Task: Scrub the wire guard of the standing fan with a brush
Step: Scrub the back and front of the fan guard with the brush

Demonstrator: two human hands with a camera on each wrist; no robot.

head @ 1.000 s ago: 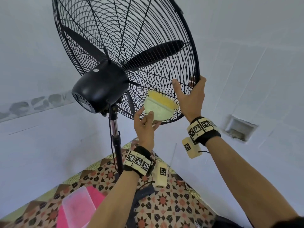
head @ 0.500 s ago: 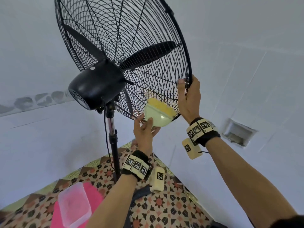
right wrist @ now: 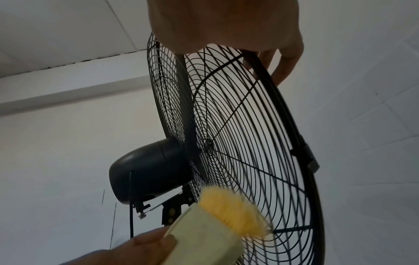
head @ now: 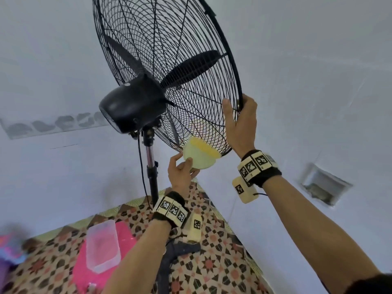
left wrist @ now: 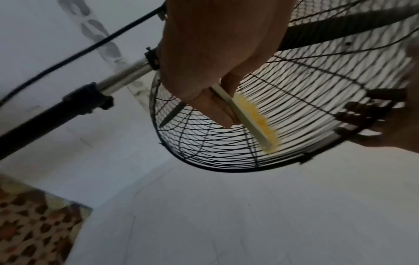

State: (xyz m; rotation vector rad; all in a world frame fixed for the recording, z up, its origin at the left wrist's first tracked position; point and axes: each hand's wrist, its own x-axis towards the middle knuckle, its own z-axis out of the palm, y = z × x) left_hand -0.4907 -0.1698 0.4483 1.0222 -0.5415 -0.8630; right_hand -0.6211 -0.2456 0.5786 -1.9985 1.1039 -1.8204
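A black standing fan with a round wire guard (head: 169, 60) rises in front of me, its motor housing (head: 131, 105) facing me. My left hand (head: 182, 168) grips a pale green brush (head: 199, 158) whose yellow bristles (head: 203, 145) press against the bottom of the rear guard (left wrist: 294, 111). The brush (left wrist: 247, 118) shows edge-on in the left wrist view, and it is blurred in the right wrist view, brush (right wrist: 211, 231). My right hand (head: 239, 124) grips the guard's rim (right wrist: 278, 100) at the lower right, fingers curled round it.
The fan's pole (head: 151, 177) and black cable (head: 142, 172) drop to a patterned tiled floor (head: 212, 262). A clear plastic tub (head: 102, 245) on a pink tray (head: 125, 232) lies on the floor at left. White walls surround the fan; a recessed vent (head: 322, 185) is at right.
The brush has slid down the rear guard towards its bottom edge. My right hand has stayed on the rim while the view shifted.
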